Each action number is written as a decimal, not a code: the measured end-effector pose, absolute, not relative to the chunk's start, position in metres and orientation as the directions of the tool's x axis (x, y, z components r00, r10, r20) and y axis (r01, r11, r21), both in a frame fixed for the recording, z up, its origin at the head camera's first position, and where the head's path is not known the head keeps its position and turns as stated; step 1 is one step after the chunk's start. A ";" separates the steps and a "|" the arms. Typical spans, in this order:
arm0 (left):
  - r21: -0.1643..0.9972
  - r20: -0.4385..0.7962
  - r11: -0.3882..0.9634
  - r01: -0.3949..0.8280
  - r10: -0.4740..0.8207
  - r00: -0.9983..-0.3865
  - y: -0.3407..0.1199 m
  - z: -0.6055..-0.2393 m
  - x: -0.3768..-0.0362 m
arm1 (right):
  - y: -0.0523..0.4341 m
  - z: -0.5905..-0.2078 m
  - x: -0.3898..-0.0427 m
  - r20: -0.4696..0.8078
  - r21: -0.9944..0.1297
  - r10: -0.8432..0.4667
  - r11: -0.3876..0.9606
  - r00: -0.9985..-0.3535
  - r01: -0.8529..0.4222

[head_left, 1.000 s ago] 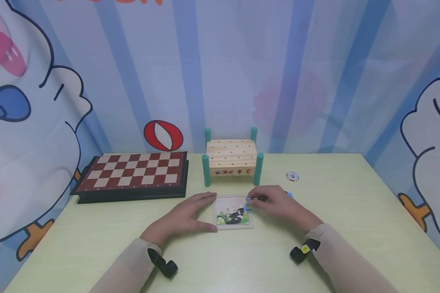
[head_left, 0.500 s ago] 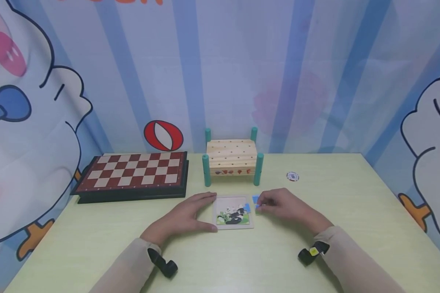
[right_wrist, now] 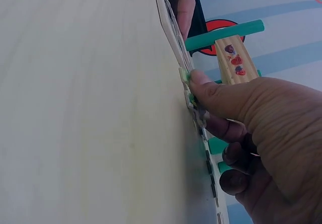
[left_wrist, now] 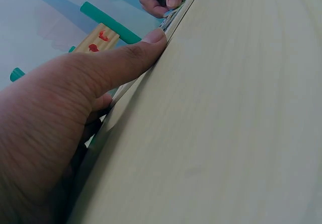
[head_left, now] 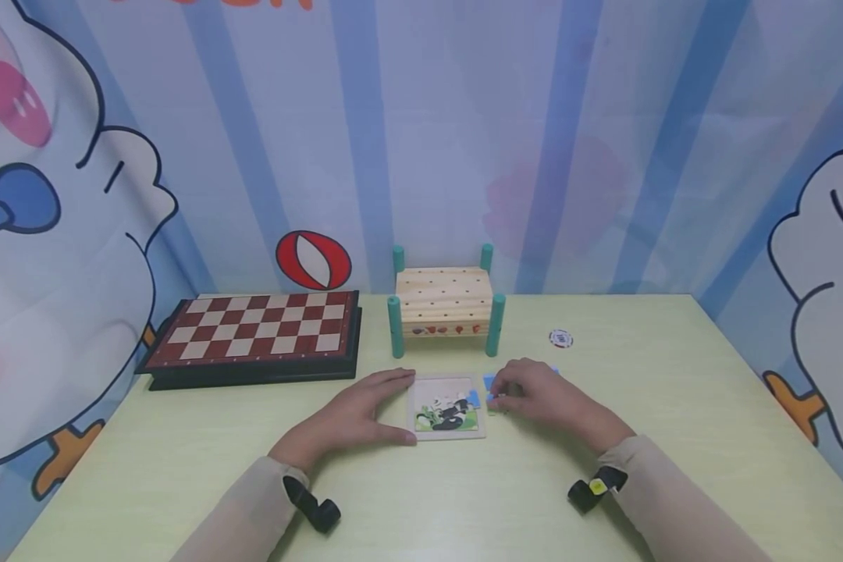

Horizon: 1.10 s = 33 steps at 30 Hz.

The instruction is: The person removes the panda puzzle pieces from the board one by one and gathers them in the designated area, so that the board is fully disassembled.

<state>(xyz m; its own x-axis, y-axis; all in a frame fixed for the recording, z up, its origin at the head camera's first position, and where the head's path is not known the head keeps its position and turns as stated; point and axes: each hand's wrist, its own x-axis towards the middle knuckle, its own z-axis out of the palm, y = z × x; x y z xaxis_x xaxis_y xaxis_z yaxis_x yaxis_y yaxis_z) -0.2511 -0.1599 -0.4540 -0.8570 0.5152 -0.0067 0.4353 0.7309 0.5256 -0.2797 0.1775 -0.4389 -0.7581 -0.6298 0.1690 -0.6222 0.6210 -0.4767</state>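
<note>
pale green wood-grain table (head_left: 674, 406): red-and-cream chessboard box (head_left: 253, 334), small pine pegboard bench with teal legs (head_left: 444, 303), square panda puzzle tray (head_left: 446, 407), white poker chip (head_left: 560, 338), loose blue puzzle pieces (head_left: 490, 382)

No word, brand or number reads clearly in any view. Orange shapes at the top edge of the backdrop (head_left: 421, 117) may be the bottoms of letters, but they are cut off. The round token (head_left: 560, 338), lying beyond the right hand (head_left: 541, 394), bears a small dark mark at its centre, too small to make out
</note>
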 end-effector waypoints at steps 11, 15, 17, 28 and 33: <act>0.525 -0.011 0.733 0.432 0.513 -0.858 -0.159 -0.454 -0.250 | 0.178 -0.443 -0.281 0.160 -0.484 -0.633 0.619 -0.758 -0.619; 0.527 -0.008 0.730 0.435 0.516 -0.856 -0.160 -0.454 -0.251 | 0.178 -0.442 -0.281 0.165 -0.484 -0.634 0.616 -0.756 -0.622; 0.529 -0.003 0.726 0.440 0.520 -0.854 -0.160 -0.454 -0.251 | 0.178 -0.442 -0.280 0.165 -0.484 -0.635 0.615 -0.755 -0.623; 0.520 -0.011 0.738 0.429 0.508 -0.861 -0.160 -0.455 -0.251 | 0.177 -0.441 -0.279 0.157 -0.488 -0.640 0.612 -0.752 -0.623; 0.518 -0.005 0.735 0.437 0.514 -0.858 -0.160 -0.455 -0.252 | 0.178 -0.441 -0.279 0.170 -0.473 -0.644 0.611 -0.746 -0.635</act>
<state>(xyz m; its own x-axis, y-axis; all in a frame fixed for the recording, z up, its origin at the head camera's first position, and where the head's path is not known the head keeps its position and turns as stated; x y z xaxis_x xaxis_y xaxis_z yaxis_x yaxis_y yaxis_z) -0.2519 -0.1603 -0.4553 -0.8578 0.5139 -0.0050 0.4373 0.7349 0.5184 -0.2792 0.1779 -0.4408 -0.7461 -0.6439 0.1697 -0.6349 0.6111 -0.4727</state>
